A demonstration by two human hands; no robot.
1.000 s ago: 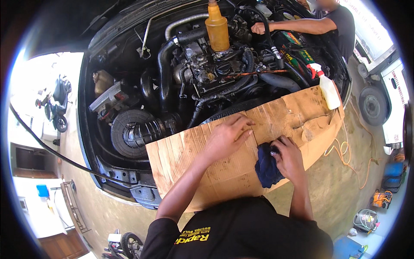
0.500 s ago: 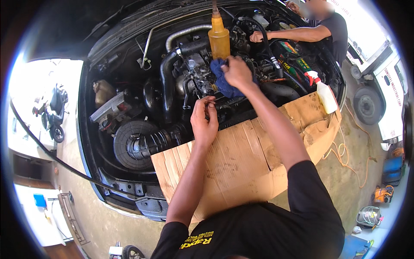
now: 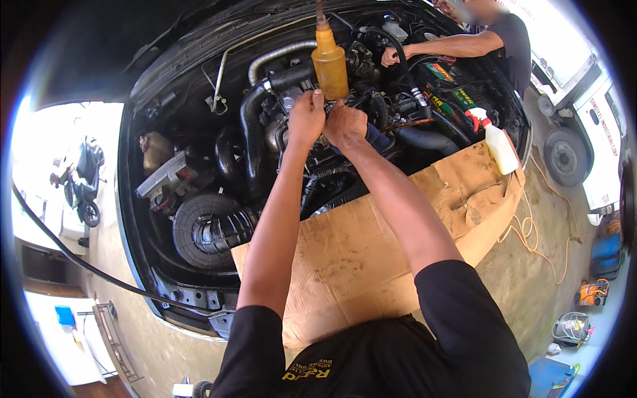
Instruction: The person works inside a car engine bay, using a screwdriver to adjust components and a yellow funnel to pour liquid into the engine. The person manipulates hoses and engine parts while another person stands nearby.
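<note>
My right hand [image 3: 346, 123] is closed on a dark blue cloth [image 3: 377, 138] on top of the engine, just below the yellow bottle [image 3: 330, 69], which stands upright. Beside it, my left hand [image 3: 305, 118] reaches to the engine with curled fingers, its thumb up near the bottle's base; whatever it grips is hidden. Both forearms extend over a creased, stained cardboard sheet [image 3: 332, 265] along the front of the open engine bay. A white spray bottle with a red trigger [image 3: 501, 149] stands on the cardboard's right end.
A co-worker's arm [image 3: 458, 46] reaches into the bay at the upper right, near a battery [image 3: 448, 89]. A round black air housing [image 3: 192, 225] sits front left, with a black hose [image 3: 79, 259] crossing the left side. Orange cables [image 3: 531, 235] lie on the floor right.
My right hand has carried the cloth from the cardboard onto the engine below the yellow bottle. My left hand has moved forward and up from the cardboard to beside it.
</note>
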